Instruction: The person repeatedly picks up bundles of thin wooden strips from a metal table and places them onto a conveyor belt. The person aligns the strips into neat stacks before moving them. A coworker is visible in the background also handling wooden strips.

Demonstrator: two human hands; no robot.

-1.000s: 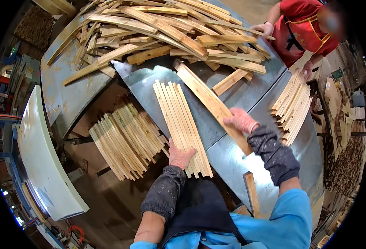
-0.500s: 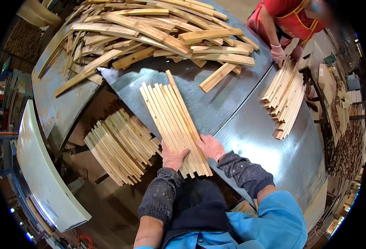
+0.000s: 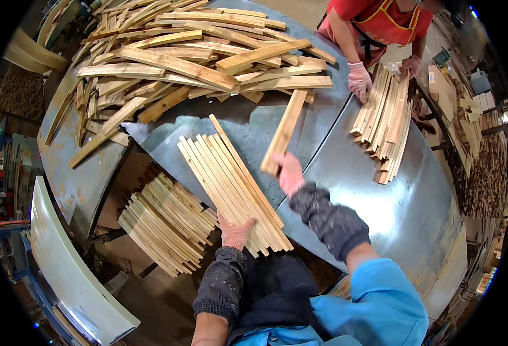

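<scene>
Metal tbl (image 3: 337,170) | L hand (image 3: 236,232) spread against slats (image 3: 232,190) | R hand (image 3: 290,173) pinching plank (image 3: 287,130) (prev. at slats)

The left grip (image 3: 235,232) (pink-gloved) is against a row of wooden strips (image 3: 224,187) on the metal desk (image 3: 337,193); the right grip (image 3: 288,172) holds a board (image 3: 288,127) by its near end. A co-worker (image 3: 375,29) in red touches another stack (image 3: 382,115).
</scene>
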